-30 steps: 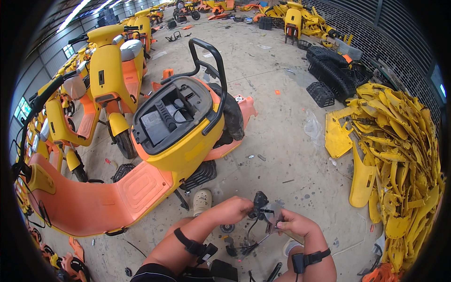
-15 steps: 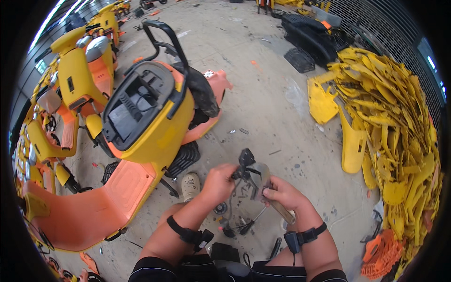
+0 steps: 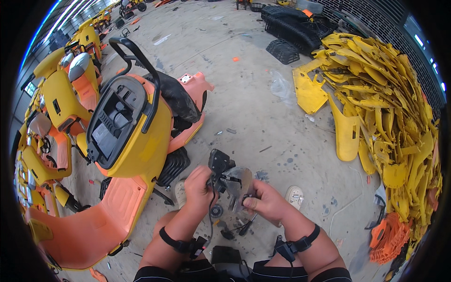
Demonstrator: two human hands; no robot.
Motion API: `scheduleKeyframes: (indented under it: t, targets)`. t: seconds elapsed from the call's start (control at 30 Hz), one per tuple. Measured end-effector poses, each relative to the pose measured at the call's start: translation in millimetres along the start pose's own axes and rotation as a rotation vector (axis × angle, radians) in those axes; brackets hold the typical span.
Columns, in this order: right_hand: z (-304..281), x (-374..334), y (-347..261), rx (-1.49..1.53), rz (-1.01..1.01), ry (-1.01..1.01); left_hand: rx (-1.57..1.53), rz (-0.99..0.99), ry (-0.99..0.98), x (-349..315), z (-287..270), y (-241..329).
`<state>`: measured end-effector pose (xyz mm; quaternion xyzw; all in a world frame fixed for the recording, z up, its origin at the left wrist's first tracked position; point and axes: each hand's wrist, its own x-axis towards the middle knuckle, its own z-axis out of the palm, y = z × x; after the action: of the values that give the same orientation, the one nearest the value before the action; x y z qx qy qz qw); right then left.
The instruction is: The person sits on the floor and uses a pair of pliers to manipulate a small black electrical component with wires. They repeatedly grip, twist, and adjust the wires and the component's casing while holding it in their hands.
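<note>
My left hand (image 3: 198, 188) is closed round a black plastic part (image 3: 219, 162) with a cable hanging from it; its exact kind is unclear. Facing it, my right hand (image 3: 268, 203) pinches a greyish, see-through curved piece (image 3: 244, 180) by its edge, thumb on the near side. The two pieces meet or overlap between my hands; whether they are joined I cannot tell. On the floor below lie a small round black wheel-like part (image 3: 216, 211) and a black connector with a lead (image 3: 245, 229).
A yellow and orange scooter body (image 3: 136, 136) with a black rear handle stands at left, more scooters behind it. To the right rises a heap of yellow panels (image 3: 390, 108). Stacked orange parts (image 3: 390, 238) lie near right; black crates (image 3: 283, 50) sit farther back.
The view has shifted. Both hands have turned the pieces, so the black part now stands taller and the clear piece faces me more broadly. The long flat strip below my right hand no longer shows.
</note>
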<state>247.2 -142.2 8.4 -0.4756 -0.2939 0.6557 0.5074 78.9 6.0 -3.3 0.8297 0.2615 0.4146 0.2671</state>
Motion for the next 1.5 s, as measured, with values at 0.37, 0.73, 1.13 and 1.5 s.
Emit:
scheduleKeyframes:
  t: [0.37,0.73,1.13,1.5]
  targets:
    - [-26.9,-13.5,-3.9,-0.292,-0.008,0.027,-0.279,-0.027,-0.331,3.5,-0.7,-12.0]
    - [-30.3,-22.4,-9.1,-0.276,0.038,-0.006,-0.562,-0.178,-0.534,-1.3,-6.3,-16.9]
    - [-26.6,-10.6,-4.1,-0.257,0.038,0.009,-0.465,-0.209,-0.589,3.4,-16.1,-12.1]
    - [-5.8,-1.4,1.6,0.022,0.023,0.044,-0.223,-0.16,-0.257,-0.7,-10.7,-8.9]
